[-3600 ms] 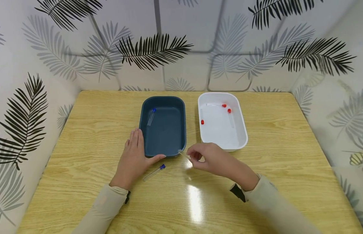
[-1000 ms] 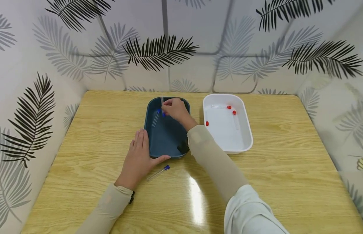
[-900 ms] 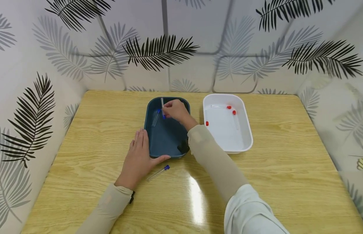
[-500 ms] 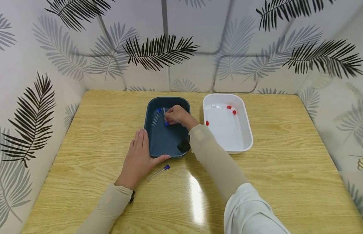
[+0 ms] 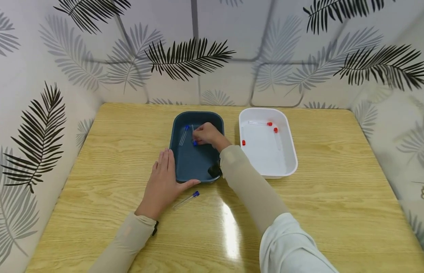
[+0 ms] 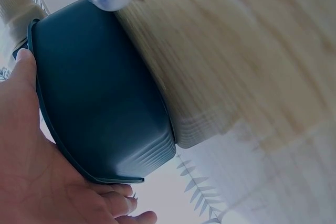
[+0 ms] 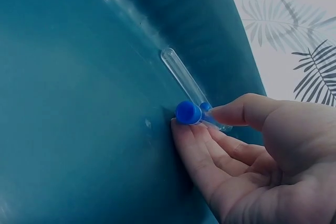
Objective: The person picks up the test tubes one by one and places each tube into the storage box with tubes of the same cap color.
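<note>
My right hand (image 5: 208, 134) is inside the dark blue tray (image 5: 196, 165), pinching a test tube (image 7: 188, 113) by its blue-capped end between thumb and fingers. Beside it in the tray lies another blue-capped test tube (image 5: 184, 135), its clear body (image 7: 181, 72) seen behind the held one in the right wrist view. My left hand (image 5: 161, 185) rests against the tray's near left corner, fingers along the left side and thumb (image 6: 25, 69) along the front rim. A third blue-capped test tube (image 5: 186, 200) lies on the table in front of the tray.
A white tray (image 5: 271, 159) stands to the right of the blue one. It holds red-capped tubes, one with a red cap (image 5: 269, 124) near the back. Both trays sit on a wood-grain table (image 5: 328, 189), with a leaf-patterned curtain (image 5: 212, 76) behind and at the sides.
From the front of the blue tray, my right hand has carried the test tube into it, then lowered it and drawn it slightly nearer. The left hand stays on the tray.
</note>
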`<state>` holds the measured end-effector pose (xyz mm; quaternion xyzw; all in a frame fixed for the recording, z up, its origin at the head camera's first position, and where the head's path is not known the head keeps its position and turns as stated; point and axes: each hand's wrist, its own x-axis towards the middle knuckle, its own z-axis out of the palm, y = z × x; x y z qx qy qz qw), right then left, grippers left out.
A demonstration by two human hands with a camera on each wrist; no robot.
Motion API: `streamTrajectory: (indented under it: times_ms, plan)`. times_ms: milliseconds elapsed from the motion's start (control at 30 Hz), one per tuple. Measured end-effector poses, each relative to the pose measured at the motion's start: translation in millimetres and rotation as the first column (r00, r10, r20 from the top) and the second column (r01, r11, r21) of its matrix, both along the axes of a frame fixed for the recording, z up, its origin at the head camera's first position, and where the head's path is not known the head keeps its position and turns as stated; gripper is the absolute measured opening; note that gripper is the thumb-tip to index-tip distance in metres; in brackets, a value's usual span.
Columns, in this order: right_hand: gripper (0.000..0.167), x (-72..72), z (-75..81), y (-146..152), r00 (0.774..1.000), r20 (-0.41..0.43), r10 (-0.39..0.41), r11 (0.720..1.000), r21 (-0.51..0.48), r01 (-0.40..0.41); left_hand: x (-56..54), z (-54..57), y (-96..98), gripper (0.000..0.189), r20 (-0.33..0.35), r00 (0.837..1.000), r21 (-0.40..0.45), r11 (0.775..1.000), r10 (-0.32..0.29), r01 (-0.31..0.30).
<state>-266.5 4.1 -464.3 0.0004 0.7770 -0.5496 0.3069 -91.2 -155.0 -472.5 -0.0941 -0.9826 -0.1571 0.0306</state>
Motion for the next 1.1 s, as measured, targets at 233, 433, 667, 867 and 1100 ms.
streamTrajectory:
  times_ms: [233,433,667,867,1100]
  plan:
    - [0.026,0.0,-3.2,-0.1,1.000,0.014,-0.019,1.000,-0.004,0.019,0.1,-1.7,0.5,0.121,0.009,1.000,0.008,1.000,0.005,-0.005]
    - [0.026,-0.2,-3.9,-0.6,1.000,0.009,-0.028,1.000,-0.009,0.028,-0.1,-2.5,0.1,0.120,0.006,1.000,0.017,1.000,0.004,-0.004]
    - [0.027,-0.6,-3.5,-1.5,0.999,0.003,-0.035,0.999,-0.014,0.035,-0.7,-1.7,-0.5,0.121,-0.004,1.000,0.011,1.000,0.003,-0.003]
    - [0.027,-0.9,-3.4,-1.7,0.999,0.004,-0.040,0.999,-0.027,0.040,-0.9,-2.1,-0.4,0.121,-0.012,1.000,0.015,1.000,0.002,-0.002]
    - [0.025,-1.2,-4.7,-1.8,0.999,0.018,-0.040,0.998,-0.047,0.040,-1.3,-2.4,-0.1,0.121,-0.006,1.000,0.014,1.000,0.004,-0.003]
